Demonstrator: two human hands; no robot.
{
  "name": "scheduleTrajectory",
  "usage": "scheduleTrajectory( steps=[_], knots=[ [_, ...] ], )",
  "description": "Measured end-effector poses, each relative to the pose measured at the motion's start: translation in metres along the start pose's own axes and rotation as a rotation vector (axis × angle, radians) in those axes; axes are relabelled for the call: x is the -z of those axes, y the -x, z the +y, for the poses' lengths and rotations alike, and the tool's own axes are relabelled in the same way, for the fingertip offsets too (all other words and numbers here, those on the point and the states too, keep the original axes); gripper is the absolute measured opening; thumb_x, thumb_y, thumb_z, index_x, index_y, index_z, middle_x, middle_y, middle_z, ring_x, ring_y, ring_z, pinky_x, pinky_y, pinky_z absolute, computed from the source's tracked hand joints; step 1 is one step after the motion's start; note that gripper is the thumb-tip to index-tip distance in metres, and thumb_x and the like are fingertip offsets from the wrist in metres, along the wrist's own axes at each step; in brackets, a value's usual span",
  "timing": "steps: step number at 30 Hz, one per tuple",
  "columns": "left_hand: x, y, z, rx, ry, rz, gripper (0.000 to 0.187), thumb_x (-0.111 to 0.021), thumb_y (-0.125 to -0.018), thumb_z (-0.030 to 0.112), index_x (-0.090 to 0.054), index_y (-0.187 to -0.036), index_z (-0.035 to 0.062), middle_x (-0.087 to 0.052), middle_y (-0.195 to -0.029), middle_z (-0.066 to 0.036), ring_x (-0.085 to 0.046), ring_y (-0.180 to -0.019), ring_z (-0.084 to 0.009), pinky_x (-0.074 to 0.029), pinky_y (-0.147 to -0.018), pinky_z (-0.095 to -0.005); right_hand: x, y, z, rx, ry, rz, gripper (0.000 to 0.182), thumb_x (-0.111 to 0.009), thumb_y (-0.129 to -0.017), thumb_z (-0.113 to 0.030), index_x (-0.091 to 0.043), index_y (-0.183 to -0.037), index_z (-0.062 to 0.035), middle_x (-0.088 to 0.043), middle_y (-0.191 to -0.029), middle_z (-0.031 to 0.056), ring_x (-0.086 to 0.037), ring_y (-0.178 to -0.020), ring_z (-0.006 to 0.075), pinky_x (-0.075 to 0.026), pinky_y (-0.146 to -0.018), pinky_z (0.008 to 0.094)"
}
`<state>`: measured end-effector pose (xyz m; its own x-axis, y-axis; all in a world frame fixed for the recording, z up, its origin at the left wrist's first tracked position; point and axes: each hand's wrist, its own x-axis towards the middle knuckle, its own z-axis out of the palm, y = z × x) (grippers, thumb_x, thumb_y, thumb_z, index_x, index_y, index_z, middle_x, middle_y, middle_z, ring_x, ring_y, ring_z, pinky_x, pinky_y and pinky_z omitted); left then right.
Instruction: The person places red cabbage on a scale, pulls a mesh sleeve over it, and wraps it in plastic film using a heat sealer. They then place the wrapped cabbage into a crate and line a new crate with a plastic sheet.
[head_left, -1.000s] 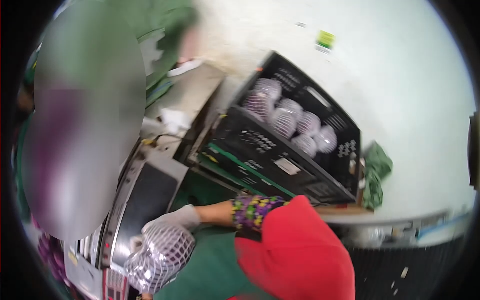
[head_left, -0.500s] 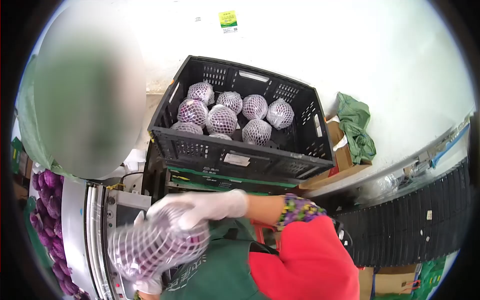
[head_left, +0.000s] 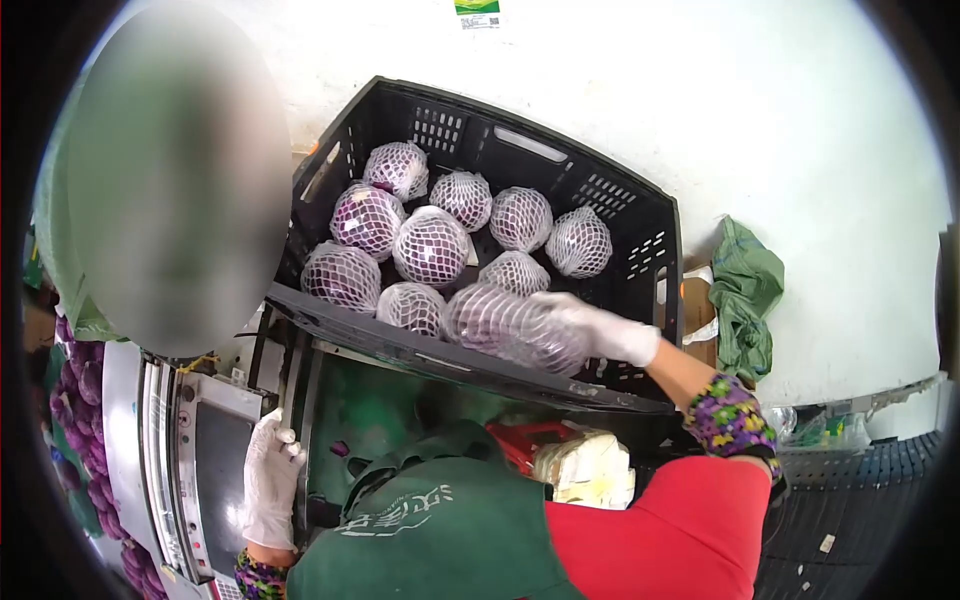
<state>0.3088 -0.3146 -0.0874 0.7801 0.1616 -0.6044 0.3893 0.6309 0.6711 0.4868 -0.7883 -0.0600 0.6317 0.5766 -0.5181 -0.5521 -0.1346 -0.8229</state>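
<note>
My right hand (head_left: 590, 325), in a white glove, reaches into the front of a black plastic crate (head_left: 470, 365). Its fingers are closed round a red cabbage (head_left: 545, 338) in a white foam net, blurred by motion. Just left of it, another netted cabbage (head_left: 478, 312) overlaps it in this view. Several more netted cabbages (head_left: 432, 246) sit inside the crate. My left hand (head_left: 272, 475), also gloved, hangs beside the dark panel of a metal machine (head_left: 222, 460). Its fingers are loosely bent and apart, with nothing in them.
A person in green (head_left: 180, 180), blurred out, stands at the left. Below them lies a pile of purple vegetables (head_left: 85, 400). A white stack (head_left: 590, 470) lies below the crate. Green sacking (head_left: 748, 290) hangs over a cardboard box (head_left: 700, 310) on the right, above a black slatted surface (head_left: 860, 510).
My right hand has moved from the machine across to the crate with the netted cabbage. My left hand has parted from it and stays at the machine. The view has shifted nearer the crate.
</note>
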Motion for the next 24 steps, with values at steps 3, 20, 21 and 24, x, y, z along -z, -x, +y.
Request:
scheduleTrajectory(
  steps=[3, 20, 21, 24],
  knots=[
    [0.008, 0.002, -0.005, -0.002, 0.031, 0.035, 0.028, -0.059, -0.095, 0.030, -0.060, -0.116, 0.0128, -0.053, -0.079, 0.004, -0.049, -0.072, -0.0094, -0.042, -0.068, -0.0261, 0.014, -0.014, 0.011, -0.180, 0.696, -0.061, 0.070, -0.055, -0.093, -0.035, -0.022, -0.153, -0.0189, -0.050, -0.137, 0.0164, -0.047, -0.129, 0.0277, -0.039, -0.105, 0.0396],
    [0.196, 0.173, 0.004, -0.518, -0.072, 0.251, 0.031, -0.048, -0.102, 0.022, -0.055, -0.126, 0.0032, -0.062, -0.105, -0.006, -0.060, -0.096, -0.0136, -0.049, -0.088, -0.0290, -0.309, -0.127, -0.131, 0.827, 1.245, 0.044, 0.035, -0.048, -0.088, 0.003, -0.060, -0.121, 0.0032, -0.067, -0.095, 0.0121, -0.063, -0.086, 0.0179, -0.050, -0.082, 0.0303],
    [0.222, 0.184, 0.007, -0.580, -0.125, 0.337, 0.030, -0.049, -0.102, 0.021, -0.055, -0.125, 0.0023, -0.062, -0.104, -0.007, -0.060, -0.096, -0.0137, -0.049, -0.088, -0.0290, -0.334, -0.138, -0.129, 0.821, 1.273, -0.029, 0.034, -0.048, -0.088, 0.003, -0.060, -0.120, 0.0031, -0.068, -0.095, 0.0121, -0.063, -0.086, 0.0176, -0.050, -0.082, 0.0300],
    [0.305, 0.216, 0.016, -0.709, -0.057, 0.593, 0.025, -0.054, -0.098, 0.014, -0.061, -0.118, 0.0014, -0.064, -0.103, -0.007, -0.061, -0.090, -0.0109, -0.050, -0.083, -0.0274, -0.396, -0.175, -0.116, 0.689, 1.184, -0.128, 0.033, -0.048, -0.089, 0.003, -0.061, -0.119, 0.0024, -0.067, -0.093, 0.0097, -0.062, -0.085, 0.0158, -0.050, -0.079, 0.0295]
  ],
)
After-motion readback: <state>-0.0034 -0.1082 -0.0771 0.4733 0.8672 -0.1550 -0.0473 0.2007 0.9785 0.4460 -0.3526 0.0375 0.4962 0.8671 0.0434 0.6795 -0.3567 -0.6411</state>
